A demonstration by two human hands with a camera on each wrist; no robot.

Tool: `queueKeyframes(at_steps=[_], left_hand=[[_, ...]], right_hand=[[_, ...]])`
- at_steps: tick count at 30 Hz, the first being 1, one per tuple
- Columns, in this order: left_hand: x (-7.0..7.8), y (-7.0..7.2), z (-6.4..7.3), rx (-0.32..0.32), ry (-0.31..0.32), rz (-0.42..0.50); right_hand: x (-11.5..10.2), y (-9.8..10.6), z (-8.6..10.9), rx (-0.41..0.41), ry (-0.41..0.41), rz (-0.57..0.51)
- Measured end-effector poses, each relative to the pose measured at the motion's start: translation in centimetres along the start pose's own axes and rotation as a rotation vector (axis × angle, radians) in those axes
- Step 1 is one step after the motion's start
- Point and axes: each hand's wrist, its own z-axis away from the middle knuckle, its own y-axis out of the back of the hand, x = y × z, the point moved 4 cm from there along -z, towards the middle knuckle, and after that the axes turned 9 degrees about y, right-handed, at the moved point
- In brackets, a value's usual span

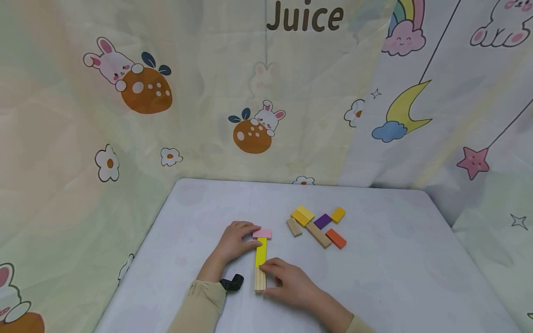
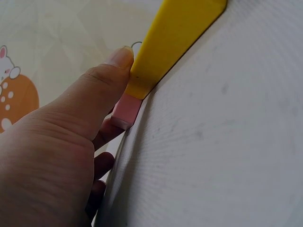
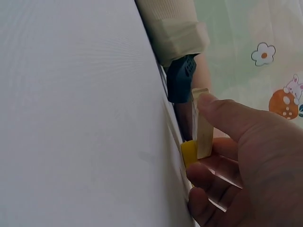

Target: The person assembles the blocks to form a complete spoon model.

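A pink block (image 1: 263, 234) lies crosswise at the far end of a long yellow block (image 1: 261, 254). Behind the pink block curl the fingers of my left hand (image 1: 234, 239), while its thumb presses the yellow block's side near where the two meet; the left wrist view shows this contact. At the near end, in line with the yellow block, is a plain wooden block (image 1: 260, 280). My right hand (image 1: 293, 285) pinches this wooden block lengthwise, thumb at its near end and fingers by the yellow joint. In the right wrist view, the thumb rests on the wooden block's end (image 3: 204, 125).
Right of the row, at the back, lie loose blocks: yellow ones (image 1: 303, 215), a purple one (image 1: 322, 221), an orange one (image 1: 336, 238) and plain wooden ones (image 1: 318, 235). A black device (image 1: 232, 282) sits at the left wrist. A printed cloth hangs behind the white table (image 1: 387, 259).
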Motion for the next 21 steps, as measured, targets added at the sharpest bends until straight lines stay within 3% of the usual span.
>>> queueKeyframes(at_steps=[7,21], left_hand=[[0.0,0.1,-0.1,0.003,-0.007,0.001],[0.0,-0.1,0.0,0.008,-0.02,0.009]], right_hand=[[-0.5,-1.0,0.0,0.0,0.031,0.19],[-0.5,-1.5,0.1,0.016,0.026,0.238]])
